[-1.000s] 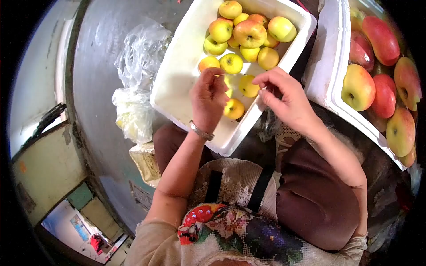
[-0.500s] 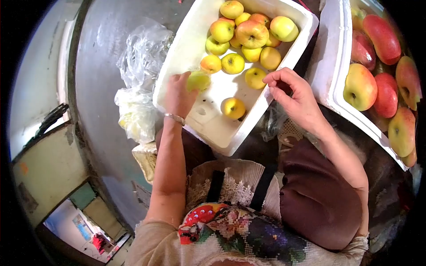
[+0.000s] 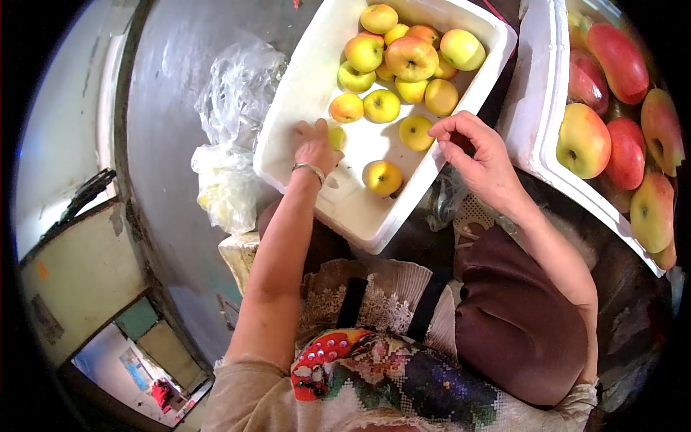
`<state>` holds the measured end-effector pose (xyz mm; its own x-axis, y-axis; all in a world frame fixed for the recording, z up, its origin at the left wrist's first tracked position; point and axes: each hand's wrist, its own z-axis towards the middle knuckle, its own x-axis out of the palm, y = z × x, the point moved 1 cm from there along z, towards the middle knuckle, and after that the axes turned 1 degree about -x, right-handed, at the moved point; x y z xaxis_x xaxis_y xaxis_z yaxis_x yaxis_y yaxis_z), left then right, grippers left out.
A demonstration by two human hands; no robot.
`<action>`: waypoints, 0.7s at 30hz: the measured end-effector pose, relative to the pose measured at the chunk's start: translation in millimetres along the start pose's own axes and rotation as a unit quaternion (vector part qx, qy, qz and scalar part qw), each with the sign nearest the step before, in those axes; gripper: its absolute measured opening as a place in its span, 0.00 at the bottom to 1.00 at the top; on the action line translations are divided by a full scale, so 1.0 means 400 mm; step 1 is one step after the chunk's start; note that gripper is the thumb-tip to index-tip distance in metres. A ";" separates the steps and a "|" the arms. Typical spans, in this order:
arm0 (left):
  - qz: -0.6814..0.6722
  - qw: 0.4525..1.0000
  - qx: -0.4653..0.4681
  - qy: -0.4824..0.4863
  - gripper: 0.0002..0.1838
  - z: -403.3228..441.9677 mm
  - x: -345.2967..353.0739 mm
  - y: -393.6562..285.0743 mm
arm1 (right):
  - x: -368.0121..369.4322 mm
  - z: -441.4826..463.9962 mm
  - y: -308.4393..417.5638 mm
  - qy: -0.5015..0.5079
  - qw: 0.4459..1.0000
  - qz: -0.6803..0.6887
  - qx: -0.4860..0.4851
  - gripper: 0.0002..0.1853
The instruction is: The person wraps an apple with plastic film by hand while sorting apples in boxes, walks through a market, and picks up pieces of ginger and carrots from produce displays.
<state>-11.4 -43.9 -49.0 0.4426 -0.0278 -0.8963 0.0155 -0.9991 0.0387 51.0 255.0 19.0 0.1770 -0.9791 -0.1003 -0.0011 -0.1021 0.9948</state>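
Note:
My left hand (image 3: pixel 315 148) is inside the white foam box (image 3: pixel 289 115), low over its left side. Its fingers are closed around a yellow-green apple (image 3: pixel 337 137), which is partly covered by the hand. My right hand (image 3: pixel 481 160) hovers at the box's right rim with fingers curled and the thumb near the forefinger; nothing shows in it. Close to those fingertips sits a yellow apple (image 3: pixel 416 133). Another yellow apple (image 3: pixel 383 178) stands alone nearer to me. Several yellow and reddish apples (image 3: pixel 411 58) are heaped at the far end.
A second white box (image 3: pixel 536 93) at the right holds large red-yellow fruit (image 3: pixel 584 141). Clear plastic bags (image 3: pixel 227 180) lie left of the foam box on a grey surface (image 3: pixel 165 93). My knee (image 3: pixel 515 317) is below my right arm.
My left hand has shifted right and its grip covers more of the yellow-green apple. The right hand has hardly moved. The view has shifted slightly.

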 end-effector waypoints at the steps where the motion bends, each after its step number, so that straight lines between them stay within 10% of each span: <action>1: 0.033 0.999 0.022 -0.020 0.40 -0.002 -0.002 -0.010 | 0.001 0.001 0.000 -0.003 1.000 -0.005 -0.007 0.08; 6: 0.023 0.999 0.041 -0.011 0.35 0.014 0.004 0.004 | -0.001 -0.004 -0.001 0.000 1.000 0.003 -0.004 0.08; 9: -0.202 0.968 0.026 0.148 0.37 0.017 -0.013 0.017 | -0.003 -0.007 0.001 0.007 1.000 -0.005 -0.005 0.09; 11: -0.396 0.887 -0.057 0.232 0.40 0.005 -0.042 0.005 | -0.003 -0.012 0.006 0.014 0.998 0.053 0.040 0.10; 15: -0.652 0.718 0.110 0.218 0.34 -0.052 -0.102 -0.017 | -0.008 -0.013 0.040 0.005 0.998 0.045 0.036 0.13; 21: -0.737 0.606 0.207 0.219 0.37 -0.133 -0.201 -0.128 | -0.008 -0.017 0.082 0.050 0.997 0.061 0.024 0.30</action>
<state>-0.1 11.3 44.8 0.4182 0.8238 0.3828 0.4968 0.1454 -0.8556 57.0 255.8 52.1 0.2704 -0.9624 0.0262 -0.0748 0.0061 0.9972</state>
